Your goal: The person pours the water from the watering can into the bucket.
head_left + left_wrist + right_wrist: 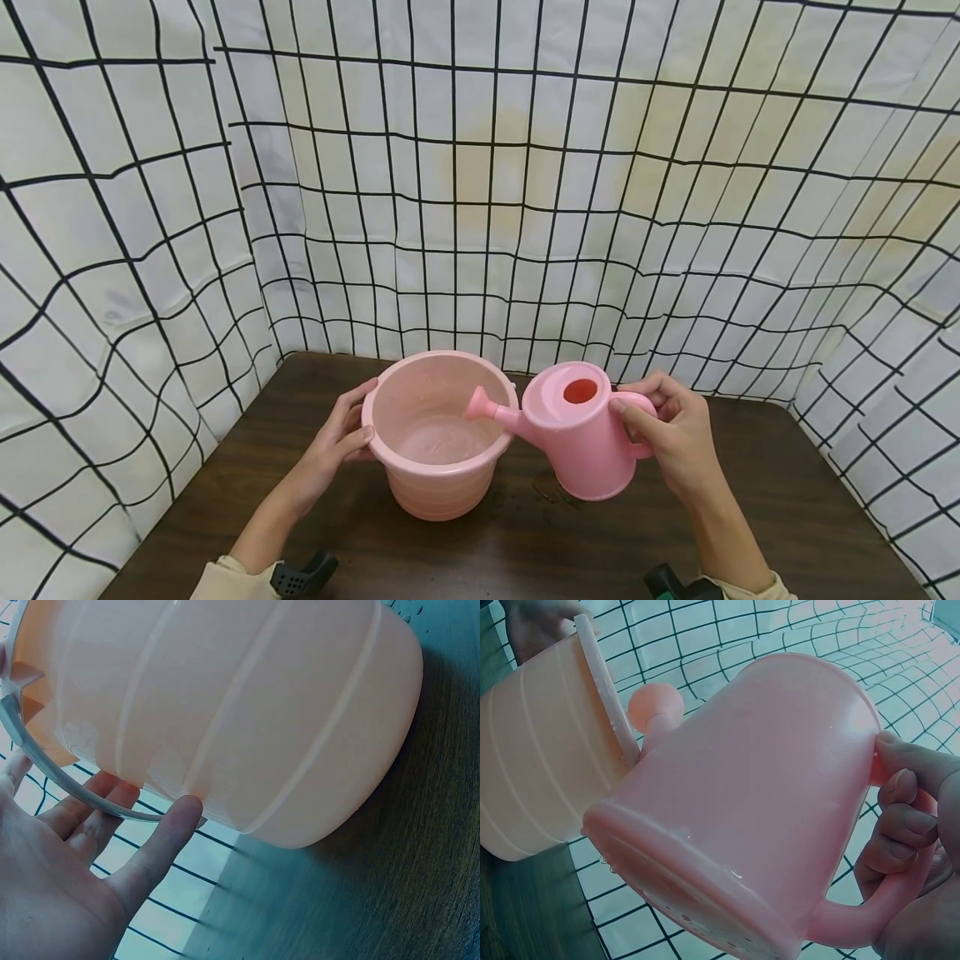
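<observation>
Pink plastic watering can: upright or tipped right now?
Tipped. The pink plastic watering can leans spout-first over the round pink plastic bucket, its base lifted off the table, held by its handle in the right hand.

— What stays out of sight around the bucket (438, 433)?

— Its far right rim hides behind the watering can's spout (491, 408), and its base on the right sits behind the can's body. In the left wrist view the bucket's top and left run off the picture's edge.

— And the hands?

— The left hand (337, 442) has its fingers partly behind the bucket's left wall. The right hand (671, 437) covers most of the watering can (581, 433) handle; in the right wrist view its palm is cut off at the right edge.

— Anything near the bottom?

— Two dark wrist devices (303, 575), cropped by the near edge. Dark specks on the bench (540, 533) under the can are too small to identify.
</observation>
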### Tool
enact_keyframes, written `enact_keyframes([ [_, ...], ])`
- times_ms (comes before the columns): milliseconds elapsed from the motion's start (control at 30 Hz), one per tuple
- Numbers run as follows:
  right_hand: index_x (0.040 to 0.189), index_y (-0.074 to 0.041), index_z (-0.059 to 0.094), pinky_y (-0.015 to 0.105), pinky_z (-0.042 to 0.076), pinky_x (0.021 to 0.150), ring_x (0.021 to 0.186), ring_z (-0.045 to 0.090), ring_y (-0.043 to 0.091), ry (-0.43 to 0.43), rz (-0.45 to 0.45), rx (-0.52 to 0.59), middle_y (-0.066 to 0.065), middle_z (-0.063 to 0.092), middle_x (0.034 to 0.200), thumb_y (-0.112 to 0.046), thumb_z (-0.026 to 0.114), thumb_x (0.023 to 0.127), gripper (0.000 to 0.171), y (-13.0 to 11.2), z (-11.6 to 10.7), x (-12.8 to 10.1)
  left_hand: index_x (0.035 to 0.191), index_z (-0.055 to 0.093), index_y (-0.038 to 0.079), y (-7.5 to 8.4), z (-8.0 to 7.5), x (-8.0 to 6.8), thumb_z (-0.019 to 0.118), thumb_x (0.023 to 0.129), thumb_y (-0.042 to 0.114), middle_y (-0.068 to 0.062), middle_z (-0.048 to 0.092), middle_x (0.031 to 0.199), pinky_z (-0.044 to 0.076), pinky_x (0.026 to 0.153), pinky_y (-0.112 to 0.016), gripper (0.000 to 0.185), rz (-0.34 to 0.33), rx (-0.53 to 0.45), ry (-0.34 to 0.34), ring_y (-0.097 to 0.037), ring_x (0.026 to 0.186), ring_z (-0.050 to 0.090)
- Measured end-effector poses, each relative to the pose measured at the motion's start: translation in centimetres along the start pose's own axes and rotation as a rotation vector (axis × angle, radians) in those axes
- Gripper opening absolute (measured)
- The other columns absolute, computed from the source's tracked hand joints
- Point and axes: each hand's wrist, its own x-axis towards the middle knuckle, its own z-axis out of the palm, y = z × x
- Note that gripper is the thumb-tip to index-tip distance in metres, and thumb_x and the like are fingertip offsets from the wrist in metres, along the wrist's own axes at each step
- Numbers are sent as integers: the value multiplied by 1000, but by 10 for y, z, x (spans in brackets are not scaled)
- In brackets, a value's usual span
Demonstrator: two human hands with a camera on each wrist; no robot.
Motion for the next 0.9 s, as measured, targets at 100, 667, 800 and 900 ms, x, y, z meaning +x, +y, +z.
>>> enact_keyframes([
  [100,95,-5,63,39,56,50,60,57,15,-3,-3,1,-2,66,76,5,65,86,14,0,0,0,153,17,23,0,0,0,40,99,16,-20,31,153,55,87,-33,59,0,-2,-2,-14,123,54],
  [667,98,5,62,35,55,47,58,53,17,22,24,-35,0,65,72,4,67,86,13,0,0,1,153,17,23,1,0,0,40,99,17,-19,30,153,55,88,-32,59,3,4,2,-13,124,53],
  [800,98,6,62,35,55,47,59,53,18,19,18,-42,0,65,73,4,67,85,13,0,0,1,153,17,23,1,0,0,40,99,17,-19,30,154,54,88,-32,59,1,6,1,-12,124,53],
  [900,98,4,63,35,55,47,59,54,18,11,14,-38,0,65,73,4,67,85,13,0,-1,1,153,17,24,0,0,0,40,100,17,-19,30,153,55,87,-32,58,-2,7,3,-12,124,53],
])
